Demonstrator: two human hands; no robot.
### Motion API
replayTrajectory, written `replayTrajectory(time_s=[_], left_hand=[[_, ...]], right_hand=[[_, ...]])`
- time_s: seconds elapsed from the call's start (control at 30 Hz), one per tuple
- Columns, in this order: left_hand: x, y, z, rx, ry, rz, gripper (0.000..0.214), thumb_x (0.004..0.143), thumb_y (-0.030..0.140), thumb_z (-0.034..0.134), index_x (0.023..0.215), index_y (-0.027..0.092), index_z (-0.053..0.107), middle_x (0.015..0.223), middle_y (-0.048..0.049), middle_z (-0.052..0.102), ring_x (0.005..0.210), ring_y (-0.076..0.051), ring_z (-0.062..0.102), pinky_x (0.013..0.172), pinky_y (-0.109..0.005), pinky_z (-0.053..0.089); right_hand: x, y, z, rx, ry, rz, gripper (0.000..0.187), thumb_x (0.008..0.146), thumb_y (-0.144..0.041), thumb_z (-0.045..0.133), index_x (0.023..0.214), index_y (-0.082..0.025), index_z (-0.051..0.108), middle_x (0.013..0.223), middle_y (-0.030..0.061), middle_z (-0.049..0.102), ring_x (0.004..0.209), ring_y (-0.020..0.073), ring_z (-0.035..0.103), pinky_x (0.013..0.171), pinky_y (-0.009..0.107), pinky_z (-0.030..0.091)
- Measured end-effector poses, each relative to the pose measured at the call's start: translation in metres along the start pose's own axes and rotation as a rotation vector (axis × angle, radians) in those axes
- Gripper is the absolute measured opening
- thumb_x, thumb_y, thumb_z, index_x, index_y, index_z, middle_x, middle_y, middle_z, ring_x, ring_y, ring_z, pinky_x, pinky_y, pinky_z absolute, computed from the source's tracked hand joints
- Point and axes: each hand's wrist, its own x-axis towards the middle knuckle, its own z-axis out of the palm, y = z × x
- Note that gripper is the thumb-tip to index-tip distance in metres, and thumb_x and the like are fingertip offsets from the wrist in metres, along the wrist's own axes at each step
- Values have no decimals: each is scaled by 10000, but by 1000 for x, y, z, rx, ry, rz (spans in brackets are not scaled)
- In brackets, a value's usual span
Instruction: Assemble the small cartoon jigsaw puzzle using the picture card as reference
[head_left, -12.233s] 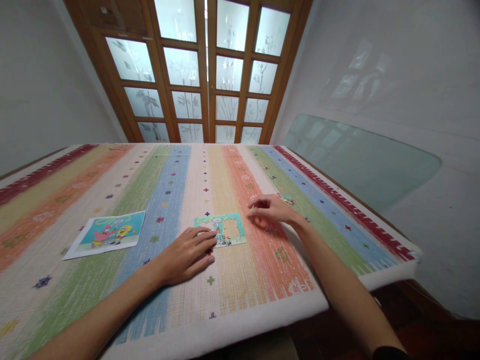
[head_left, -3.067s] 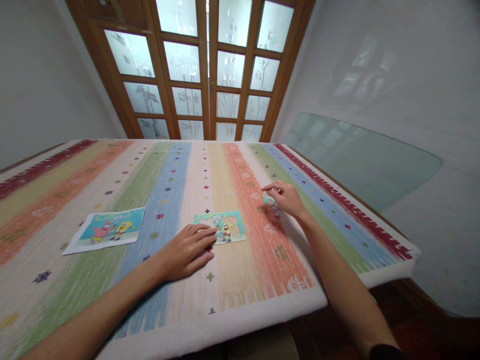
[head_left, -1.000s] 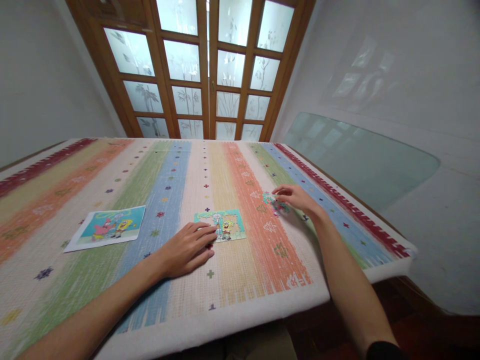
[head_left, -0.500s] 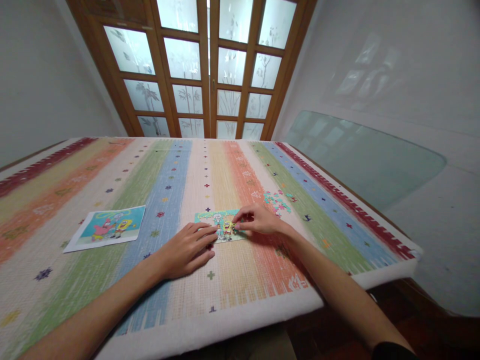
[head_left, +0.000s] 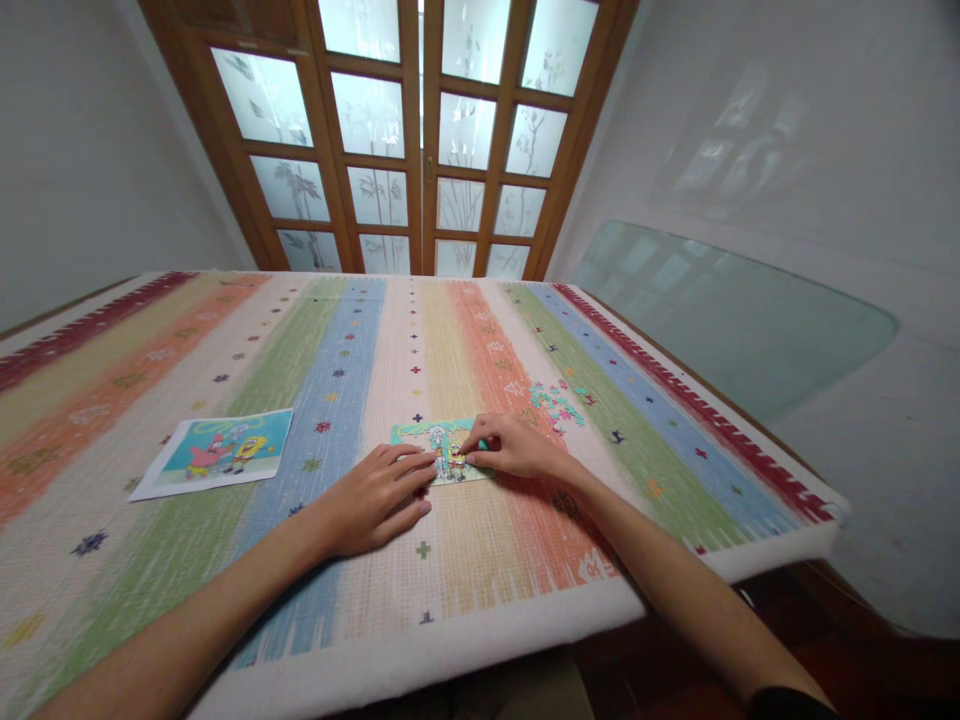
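The left grip [head_left: 379, 497] lies palm down, fingers extended; the left forearm [head_left: 217, 605] slants from lower left; the right grip [head_left: 511, 446] curls, thumb near forefinger; the right forearm [head_left: 667, 565] enters from lower right.

Mid-frame: left hand [head_left: 379, 500] on puzzle [head_left: 443, 452], right hand [head_left: 514, 447] at its right side. Loose pieces [head_left: 559, 398] centre-right; printed picture [head_left: 232, 448] left.
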Motion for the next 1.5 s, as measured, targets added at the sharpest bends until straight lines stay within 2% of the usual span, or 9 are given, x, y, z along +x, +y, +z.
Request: replayTrajectory(time_s=[0.23,0.4,0.7,0.8,0.9,1.07,1.13,1.27,1.5], left_hand=[[-1,0,0,4,-1,-1,294,1038,301,499,1303,195,571,1339,-121,667,1250,-307,592,990,-501,513],[0,0,-1,12,-6,2,297,1041,301,491,1304,187,570,1343,-125,664,1255,-309,588,994,-498,509],[-2,-1,1,-15,-4,-11,311,1038,312,496,1316,203,580,1353,-123,658,1260,-308,581,1008,-501,494],[-2,-1,1,-14,-6,-14,308,1038,310,502,1316,200,579,1355,-124,657,1264,-309,580,1009,-501,494],[-1,-1,1,-28,-1,-12,306,1038,311,502,1315,209,583,1356,-119,658,1271,-302,578,1020,-497,491],[-3,-2,2,-12,-8,-15,308,1038,307,505,1324,209,567,1369,-115,649,1287,-294,571,1033,-490,490],[-4,-2,2,-12,-2,-11,304,1035,304,512,1320,212,562,1368,-113,649,1285,-294,573,1026,-490,494],[-3,-1,1,-5,0,-4,308,1033,293,515,1328,205,542,1355,-113,656,1274,-304,578,1014,-501,501],[-1,-1,0,3,5,9,345,1038,291,502,1368,192,520,1335,-117,665,1258,-300,585,991,-486,514]], right_hand=[[-2,-1,-1,8,-1,7,102,861,-138,740,889,-211,805,874,31,646,732,139,542,700,286,436],[-2,0,-2,-21,1,-22,126,872,-131,726,896,-225,807,884,37,641,821,166,584,753,305,447],[-1,0,0,-44,2,-32,114,871,-149,727,867,-232,805,878,38,640,843,176,590,808,323,463],[-2,2,-6,-19,64,-35,97,894,-183,700,903,-207,793,883,45,649,798,164,587,754,302,459],[-3,9,-21,-44,213,-13,109,907,-219,664,905,-190,769,866,44,681,763,155,582,724,287,442],[-14,28,-62,-172,401,142,162,897,-274,624,884,-188,762,848,46,732,724,158,593,714,276,435],[-21,35,-78,-217,389,252,180,890,-270,610,903,-189,770,853,49,746,723,163,610,713,270,442],[-37,49,-100,-300,256,432,240,855,-180,564,937,-185,789,804,43,751,720,172,638,689,253,444],[-55,76,-113,-500,272,657,350,808,-76,522,1010,-185,785,918,76,780,845,203,680,764,264,472]])
